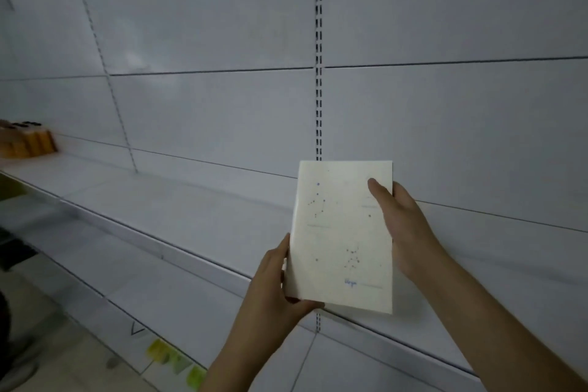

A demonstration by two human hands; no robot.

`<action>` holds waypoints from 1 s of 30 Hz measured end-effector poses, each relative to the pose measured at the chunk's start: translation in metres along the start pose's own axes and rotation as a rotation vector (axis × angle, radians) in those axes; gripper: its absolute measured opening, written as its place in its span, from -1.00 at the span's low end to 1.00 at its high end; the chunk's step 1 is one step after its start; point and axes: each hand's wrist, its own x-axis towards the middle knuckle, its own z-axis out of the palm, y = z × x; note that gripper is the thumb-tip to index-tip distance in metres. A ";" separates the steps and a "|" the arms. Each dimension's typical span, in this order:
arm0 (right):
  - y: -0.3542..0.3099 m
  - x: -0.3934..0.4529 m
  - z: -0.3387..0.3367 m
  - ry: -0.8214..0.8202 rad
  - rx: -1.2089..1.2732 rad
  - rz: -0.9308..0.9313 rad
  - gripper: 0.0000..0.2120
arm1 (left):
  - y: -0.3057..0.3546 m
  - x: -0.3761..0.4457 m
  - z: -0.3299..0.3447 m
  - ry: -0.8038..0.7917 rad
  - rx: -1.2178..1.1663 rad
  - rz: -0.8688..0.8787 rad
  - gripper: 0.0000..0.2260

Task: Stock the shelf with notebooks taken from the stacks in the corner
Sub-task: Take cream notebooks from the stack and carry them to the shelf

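Observation:
A cream notebook with faint blue constellation drawings is held upright in front of the white shelf. My left hand grips its lower left corner. My right hand holds its right edge, thumb laid across the cover. The notebook hangs above the shelf board, close to the slotted upright of the back panel. The stacks in the corner are out of view.
Orange packs stand at the far left end of the shelf. A lower shelf board runs beneath. Yellow-green labels lie on the bottom board. Part of a person shows at the left edge.

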 end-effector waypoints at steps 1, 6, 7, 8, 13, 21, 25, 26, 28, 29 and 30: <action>0.004 0.000 0.020 -0.007 0.009 0.000 -0.72 | -0.010 0.001 -0.018 0.003 0.011 -0.003 -0.14; 0.031 0.003 0.118 -0.045 -0.007 0.037 -0.75 | -0.064 0.004 -0.111 -0.009 0.104 -0.024 -0.12; 0.038 0.007 0.134 -0.050 -0.010 0.058 -0.75 | -0.075 0.006 -0.127 -0.021 0.128 -0.036 -0.11; 0.043 0.010 0.148 -0.054 -0.004 0.083 -0.73 | -0.086 0.008 -0.143 -0.032 0.150 -0.044 -0.10; 0.069 0.037 0.217 -0.038 0.040 0.172 -0.65 | -0.129 0.022 -0.203 -0.099 0.244 -0.075 -0.09; 0.111 0.104 0.315 -0.070 0.107 0.227 -0.72 | -0.218 0.077 -0.258 -0.088 0.289 -0.115 -0.08; 0.137 0.160 0.370 -0.107 0.151 0.230 -0.74 | -0.273 0.127 -0.287 -0.105 0.325 -0.120 -0.10; 0.144 0.175 0.386 -0.103 0.162 0.241 -0.74 | -0.286 0.141 -0.296 -0.108 0.332 -0.120 -0.11; 0.156 0.206 0.419 -0.097 0.185 0.262 -0.74 | -0.311 0.172 -0.316 -0.110 0.341 -0.140 -0.14; 0.163 0.220 0.437 -0.098 0.189 0.273 -0.74 | -0.323 0.186 -0.328 -0.110 0.345 -0.161 -0.16; 0.168 0.233 0.454 -0.106 0.190 0.288 -0.74 | -0.335 0.200 -0.340 -0.110 0.351 -0.185 -0.19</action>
